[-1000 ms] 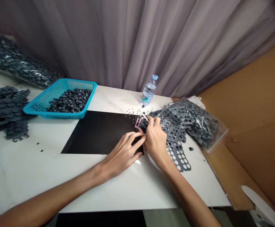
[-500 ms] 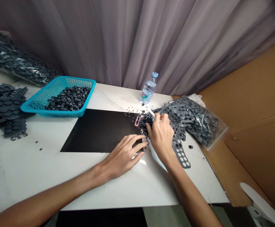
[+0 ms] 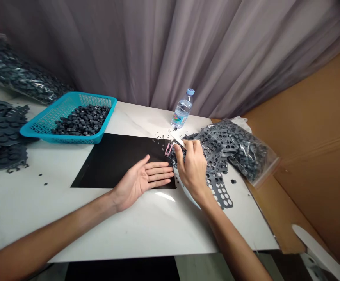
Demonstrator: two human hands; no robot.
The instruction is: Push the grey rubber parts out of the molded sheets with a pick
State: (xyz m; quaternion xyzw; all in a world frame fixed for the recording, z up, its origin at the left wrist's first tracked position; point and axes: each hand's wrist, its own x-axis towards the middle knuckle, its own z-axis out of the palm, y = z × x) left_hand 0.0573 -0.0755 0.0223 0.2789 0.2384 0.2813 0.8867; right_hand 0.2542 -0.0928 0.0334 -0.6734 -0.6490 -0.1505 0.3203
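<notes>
The left hand (image 3: 137,183) lies spread and palm up above the near right part of the black mat (image 3: 114,164), holding nothing that shows. The right hand (image 3: 191,166), just off the mat's right edge, is curled around a pale thin tool (image 3: 176,138), whose bare end points past the mat's far right corner. The tool looks light and stiff, probably smooth enough to slip, so the covered end seems the place to grip it; whether its tip is sharp I cannot tell.

By that same corner lies a pink clip (image 3: 168,149), likely light too. Right of the mat are dark sheets full of holes (image 3: 213,140), which look thin, bendy and easy to tear at the narrow strips; their edges would give the better hold. Beyond them, a plastic bag (image 3: 253,158) looks soft and shifting, best taken with a broad grasp.

Behind the mat's far right corner stands a water bottle (image 3: 180,113); off its far left corner sits a blue basket (image 3: 70,139) of small dark rings (image 3: 84,119)
</notes>
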